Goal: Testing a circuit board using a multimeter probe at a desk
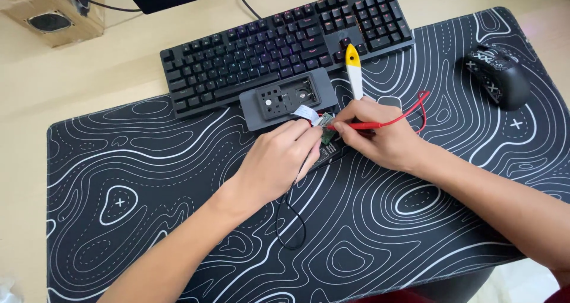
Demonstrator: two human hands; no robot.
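Note:
My left hand grips a black probe whose black wire loops toward me on the mat, its tip at a small green circuit board. My right hand pinches a red probe with a red wire, its tip pressed to the same board. A grey opened device case with a white ribbon cable lies just behind the board. A white and yellow pry tool rests beside the case, partly on the keyboard.
A black mechanical keyboard sits behind the case. A black patterned mouse lies at the right. All rest on a black desk mat with white contour lines. A monitor base and a cardboard box stand at the back left.

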